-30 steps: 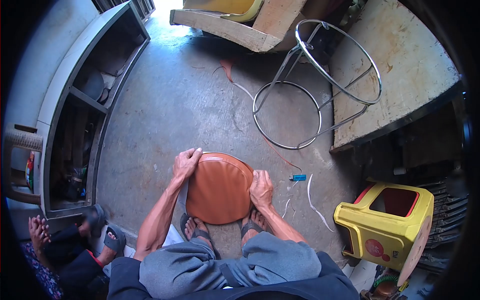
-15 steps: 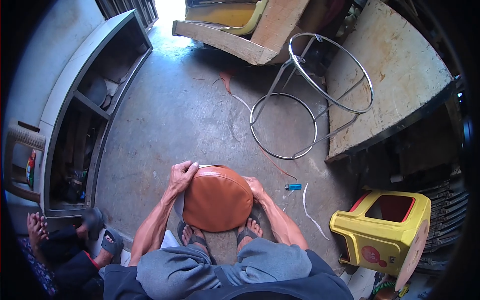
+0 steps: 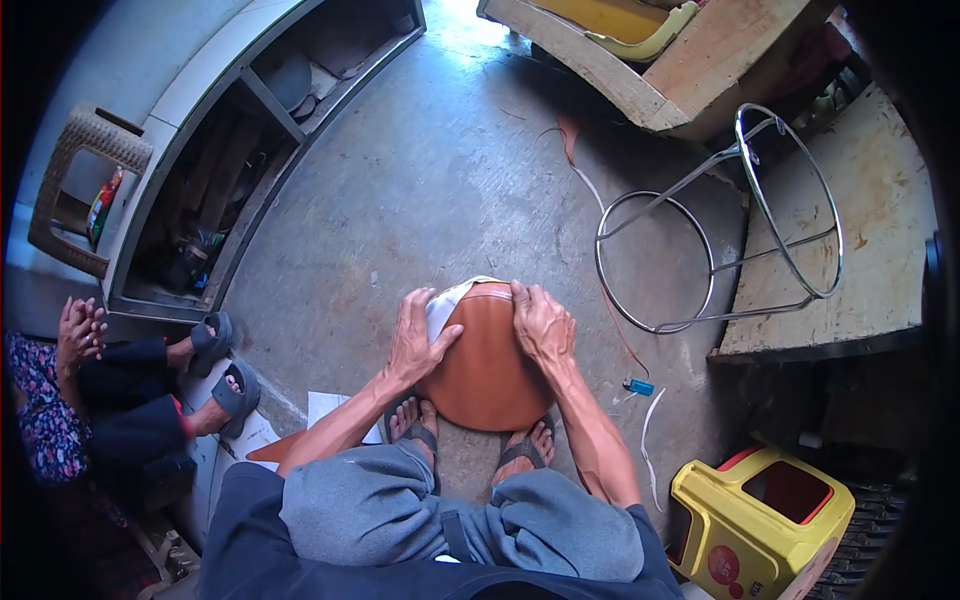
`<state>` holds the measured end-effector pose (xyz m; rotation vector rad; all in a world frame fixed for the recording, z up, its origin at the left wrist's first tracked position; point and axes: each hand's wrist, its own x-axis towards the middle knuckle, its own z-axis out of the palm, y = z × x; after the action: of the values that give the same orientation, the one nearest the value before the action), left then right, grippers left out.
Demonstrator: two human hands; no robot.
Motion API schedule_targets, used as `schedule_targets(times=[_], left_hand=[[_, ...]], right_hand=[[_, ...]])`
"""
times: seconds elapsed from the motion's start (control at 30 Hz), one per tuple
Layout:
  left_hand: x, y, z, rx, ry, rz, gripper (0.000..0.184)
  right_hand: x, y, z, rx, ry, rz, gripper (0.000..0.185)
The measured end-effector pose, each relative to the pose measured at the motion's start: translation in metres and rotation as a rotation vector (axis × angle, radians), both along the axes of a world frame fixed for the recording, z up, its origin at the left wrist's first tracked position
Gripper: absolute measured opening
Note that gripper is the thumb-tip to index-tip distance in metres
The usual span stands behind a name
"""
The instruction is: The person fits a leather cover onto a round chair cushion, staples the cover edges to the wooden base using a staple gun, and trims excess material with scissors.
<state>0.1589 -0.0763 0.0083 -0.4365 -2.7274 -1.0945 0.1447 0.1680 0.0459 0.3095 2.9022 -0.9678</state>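
A round cushion with a brown leather-like cover (image 3: 487, 365) stands between my feet, its flat face toward me. Along its upper left edge a pale flap of the cover's underside (image 3: 447, 305) shows. My left hand (image 3: 415, 338) grips the cushion's left edge, thumb on the brown face and fingers at the pale flap. At the upper right rim, my right hand (image 3: 543, 325) holds the cover, its fingers bent over the edge. What lies behind the cushion is hidden.
A metal stool frame (image 3: 712, 268) lies right, near a blue lighter (image 3: 638, 387) and a white strip (image 3: 650, 450). A yellow plastic stool (image 3: 750, 530) is lower right. At left, a person with clasped hands (image 3: 82, 328) sits by a cabinet (image 3: 215, 130).
The view has turned, so the room appears shifted. My left hand has moved down the cushion's left side, my right hand up to its upper rim. More of the pale flap shows.
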Motion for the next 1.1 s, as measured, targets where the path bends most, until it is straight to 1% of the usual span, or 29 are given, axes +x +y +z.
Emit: schedule_targets(times=[0.03, 0.07, 0.13, 0.17, 0.23, 0.27, 0.3, 0.37, 0.4, 0.47, 0.5, 0.53, 0.57, 0.6, 0.63, 0.7, 0.73, 0.77, 0.8, 0.83, 0.87, 0.9, 0.93, 0.97, 1.0, 1.03, 1.1], left_hand=[[0.018, -0.008, -0.009, -0.106, 0.072, 0.044, 0.057], [0.034, -0.014, -0.018, -0.11, 0.076, 0.047, 0.057], [0.062, -0.019, -0.031, -0.048, -0.043, 0.172, 0.047], [0.064, -0.019, -0.039, -0.046, -0.052, 0.178, 0.047], [0.054, -0.011, -0.046, 0.086, -0.085, 0.293, 0.037], [0.05, -0.01, -0.049, 0.104, -0.093, 0.331, 0.029], [0.048, -0.011, -0.049, 0.109, -0.093, 0.345, 0.029], [0.043, -0.012, -0.048, 0.143, -0.197, 0.411, 0.024], [0.036, -0.013, -0.048, 0.149, -0.186, 0.415, 0.024], [0.027, -0.015, -0.034, 0.205, -0.362, 0.602, 0.02], [0.023, -0.02, -0.037, 0.201, -0.365, 0.605, 0.02], [0.019, -0.025, -0.05, 0.257, -0.359, 0.577, 0.02], [0.01, -0.028, -0.064, 0.318, -0.344, 0.545, 0.02], [0.0, -0.042, -0.113, 0.677, -0.549, 0.503, 0.015], [-0.003, -0.051, -0.111, 0.677, -0.557, 0.498, 0.015], [-0.023, -0.06, -0.103, 1.281, -1.22, 0.145, 0.017], [-0.031, -0.052, -0.106, 1.348, -1.289, 0.079, 0.016], [-0.034, -0.046, -0.108, 1.351, -1.289, 0.073, 0.016], [-0.041, -0.04, -0.106, 1.276, -1.302, 0.163, 0.018], [-0.047, -0.036, -0.103, 1.199, -1.317, 0.255, 0.02], [-0.054, -0.03, -0.09, 1.199, -1.318, 0.242, 0.02], [-0.062, -0.026, -0.077, 0.915, -1.104, 0.215, 0.026], [-0.064, -0.022, -0.064, 0.635, -0.891, 0.185, 0.031], [-0.067, -0.014, -0.044, 0.632, -0.901, 0.171, 0.031], [-0.071, -0.003, -0.018, 0.579, -0.768, -0.026, 0.039], [-0.066, 0.008, 0.004, 0.524, -0.642, -0.211, 0.047], [-0.042, 0.035, 0.039, -0.05, -0.169, -0.212, 0.062]], right_hand=[[0.002, -0.001, -0.002, -0.007, -0.006, 0.004, 0.061], [-0.001, 0.0, -0.002, -0.003, -0.004, -0.001, 0.061], [-0.005, -0.001, -0.006, 0.001, 0.006, -0.008, 0.061], [-0.002, -0.001, -0.008, 0.004, -0.003, -0.001, 0.061], [-0.006, -0.001, -0.008, 0.014, 0.026, -0.001, 0.06], [-0.008, 0.0, -0.01, 0.027, 0.0, -0.005, 0.059], [-0.008, -0.001, -0.009, 0.031, 0.0, 0.009, 0.059], [-0.006, 0.0, -0.004, 0.031, -0.015, -0.01, 0.058], [-0.007, 0.0, -0.002, 0.035, -0.004, -0.005, 0.058], [-0.004, 0.0, -0.005, 0.024, 0.025, 0.0, 0.056], [-0.002, -0.001, -0.004, 0.021, 0.021, 0.002, 0.056], [0.001, 0.0, -0.002, -0.001, 0.034, 0.007, 0.055], [0.0, 0.003, 0.002, -0.019, 0.057, 0.009, 0.054], [-0.002, 0.006, 0.003, -0.014, 0.063, 0.005, 0.054], [0.002, 0.008, 0.005, -0.039, 0.062, 0.002, 0.054], [0.005, 0.015, 0.006, -0.054, 0.071, -0.001, 0.053], [0.005, 0.018, 0.007, -0.097, 0.029, -0.008, 0.054], [0.007, 0.022, 0.007, -0.138, -0.018, -0.015, 0.054], [0.005, 0.023, 0.008, -0.135, -0.009, -0.016, 0.054], [0.004, 0.025, 0.009, -0.116, -0.062, -0.012, 0.053], [0.004, 0.029, 0.011, -0.095, -0.114, -0.012, 0.052], [0.005, 0.03, 0.01, -0.09, -0.109, -0.025, 0.052], [0.01, 0.028, 0.008, -0.139, 0.023, 0.002, 0.051], [0.016, 0.025, 0.007, -0.185, 0.156, 0.028, 0.05], [0.021, 0.02, 0.004, -0.132, 0.241, 0.028, 0.052], [0.03, 0.014, -0.002, -0.133, 0.229, 0.017, 0.052], [0.035, 0.0, -0.014, 0.349, 0.584, -0.024, 0.054]])
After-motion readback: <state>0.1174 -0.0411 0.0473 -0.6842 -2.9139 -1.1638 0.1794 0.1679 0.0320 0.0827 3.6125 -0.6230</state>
